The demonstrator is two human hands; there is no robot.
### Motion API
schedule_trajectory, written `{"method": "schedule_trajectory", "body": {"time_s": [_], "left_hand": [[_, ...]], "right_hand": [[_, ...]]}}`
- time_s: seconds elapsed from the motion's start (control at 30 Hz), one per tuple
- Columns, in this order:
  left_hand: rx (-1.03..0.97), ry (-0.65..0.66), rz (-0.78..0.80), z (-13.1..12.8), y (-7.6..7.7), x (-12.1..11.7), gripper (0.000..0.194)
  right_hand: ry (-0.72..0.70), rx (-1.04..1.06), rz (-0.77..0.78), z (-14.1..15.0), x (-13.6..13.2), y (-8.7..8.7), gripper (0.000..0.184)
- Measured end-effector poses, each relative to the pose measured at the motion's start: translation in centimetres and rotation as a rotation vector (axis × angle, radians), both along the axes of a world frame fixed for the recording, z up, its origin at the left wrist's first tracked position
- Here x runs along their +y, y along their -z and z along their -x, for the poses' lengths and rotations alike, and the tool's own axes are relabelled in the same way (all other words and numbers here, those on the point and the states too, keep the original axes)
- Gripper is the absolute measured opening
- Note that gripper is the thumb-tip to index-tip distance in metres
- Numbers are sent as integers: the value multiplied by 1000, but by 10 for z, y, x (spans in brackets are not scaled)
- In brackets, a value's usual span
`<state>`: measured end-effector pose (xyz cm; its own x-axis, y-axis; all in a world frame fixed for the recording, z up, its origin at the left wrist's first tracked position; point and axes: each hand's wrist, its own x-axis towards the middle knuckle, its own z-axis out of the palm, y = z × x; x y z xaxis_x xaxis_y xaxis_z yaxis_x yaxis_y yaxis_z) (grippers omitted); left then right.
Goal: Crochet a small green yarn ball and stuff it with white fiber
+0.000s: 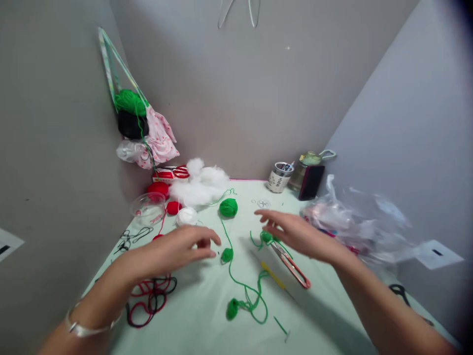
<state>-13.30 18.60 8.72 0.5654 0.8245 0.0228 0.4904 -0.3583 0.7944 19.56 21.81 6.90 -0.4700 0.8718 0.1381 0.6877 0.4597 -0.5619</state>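
My left hand [188, 246] hovers over the table with its fingers apart and curved, holding nothing. Just to its right lies a small green crocheted piece [227, 255], with yarn running up to a green yarn ball [228, 207]. My right hand [284, 228] is stretched out, empty, above another small green piece [266, 237] and red-handled thread snips [291, 266]. A yellow-handled crochet hook [272, 274] rests below them. Nearer to me sits a third green piece [232, 309] with loose yarn, and a short green strand [280, 325] with a needle-like end.
White stuffing [201, 182], a red yarn ball [173, 207] and a clear plastic tub [148, 209] stand at the back left. Tangled red and black cords [151, 301] lie front left. A tin [280, 177], a phone [311, 182] and plastic bags [362, 222] line the right.
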Motion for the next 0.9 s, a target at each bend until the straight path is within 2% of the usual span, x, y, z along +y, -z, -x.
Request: {"method": "schedule_trajectory", "body": {"time_s": [0.1, 0.2, 0.27, 0.37, 0.47, 0.57, 0.6, 0.67, 0.73, 0.83, 0.9], "left_hand": [[83, -93, -91, 1, 12, 49, 24], [80, -154, -180, -6, 21, 95, 26], [69, -212, -235, -12, 27, 124, 33], [74, -302, -316, -22, 37, 161, 51], [118, -370, -367, -27, 50, 191, 73], [179, -403, -377, -29, 65, 216, 91], [196, -411, -374, -28, 70, 223, 89], [224, -424, -363, -24, 83, 237, 64], [253, -440, -325, -19, 97, 248, 43], [294, -449, -224, -9, 114, 260, 39], [301, -443, -179, -5, 120, 264, 39]], "right_hand": [[-5, 16, 8, 8, 48, -18, 27], [76, 54, -12, 35, 98, -23, 20], [139, 82, -27, 59, 132, -16, 24], [244, 150, -25, 95, 180, 4, 44], [277, 227, 31, 126, 215, 28, 44], [225, 322, 124, 147, 234, 48, 37], [201, 361, 154, 151, 237, 52, 36], [157, 456, 196, 153, 240, 53, 34], [124, 574, 206, 145, 240, 44, 27], [103, 780, 168, 118, 238, 15, 12], [100, 895, 127, 97, 236, -5, 11]]}}
